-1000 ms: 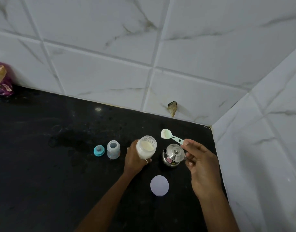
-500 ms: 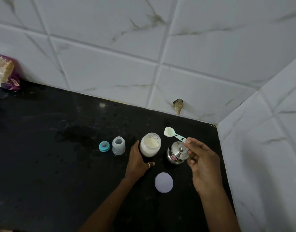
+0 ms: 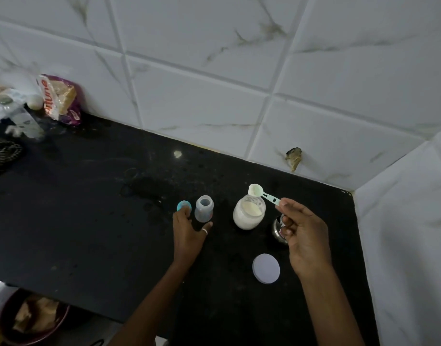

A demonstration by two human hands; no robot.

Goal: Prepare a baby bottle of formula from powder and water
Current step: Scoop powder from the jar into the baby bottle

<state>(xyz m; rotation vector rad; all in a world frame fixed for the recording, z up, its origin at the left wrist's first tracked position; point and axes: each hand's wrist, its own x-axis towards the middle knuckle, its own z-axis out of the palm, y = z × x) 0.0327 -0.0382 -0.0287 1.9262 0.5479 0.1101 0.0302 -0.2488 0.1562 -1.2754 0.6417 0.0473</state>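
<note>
An open jar of pale formula powder (image 3: pixel 248 213) stands on the black counter (image 3: pixel 89 208). My right hand (image 3: pixel 304 236) pinches the handle of a light green scoop (image 3: pixel 262 193) heaped with powder, held just above the jar's far rim. A small clear baby bottle (image 3: pixel 204 208) stands uncapped left of the jar. Its teal nipple cap (image 3: pixel 184 205) lies beside it. My left hand (image 3: pixel 189 233) is spread with fingers straight, just in front of the bottle, fingertips by the cap and thumb near the bottle's base.
The jar's white lid (image 3: pixel 266 268) lies flat in front of the jar. A small steel pot (image 3: pixel 279 228) is partly hidden behind my right hand. A snack packet (image 3: pixel 59 98) leans on the tiled wall at far left. A bowl (image 3: pixel 32 318) sits below the counter edge.
My left hand has let go of the powder jar and moved left to the baby bottle. The scoop stays over the jar. The camera has turned left.
</note>
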